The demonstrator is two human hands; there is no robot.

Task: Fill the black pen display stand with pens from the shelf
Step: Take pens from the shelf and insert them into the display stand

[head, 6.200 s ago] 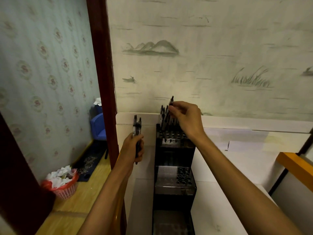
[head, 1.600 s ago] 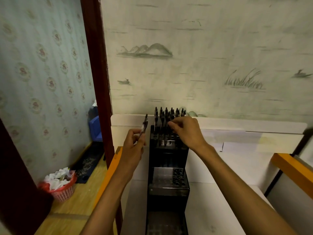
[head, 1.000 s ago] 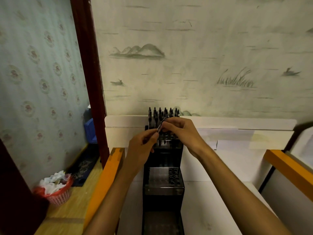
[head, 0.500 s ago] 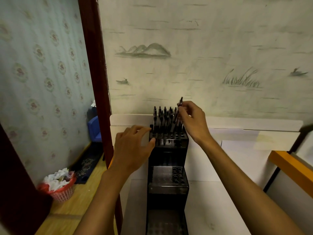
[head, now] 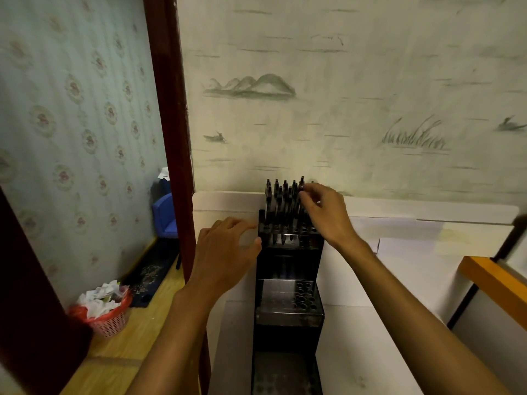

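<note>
The black pen display stand (head: 289, 317) rises in stepped tiers on a white surface against the wall. Its top tier carries several black pens (head: 281, 209) standing upright. My right hand (head: 325, 213) is at the right side of that tier, and its fingertips pinch the top of one black pen (head: 301, 185) that sits among the others. My left hand (head: 225, 252) holds nothing; its fingers are loosely spread and its thumb touches the stand's upper left edge. The middle tier (head: 288, 295) shows bare holes, and the lowest tier is dim.
A dark red door frame (head: 171, 132) stands just left of the stand. Beyond it lie a wooden floor, a pink basket (head: 109, 317) of crumpled paper and a blue box (head: 165, 215). An orange-edged board (head: 493, 283) juts in at the right.
My left hand passed its last pen to my right hand and now is empty at the stand's left edge. My right hand has lowered that pen down among the top-tier pens.
</note>
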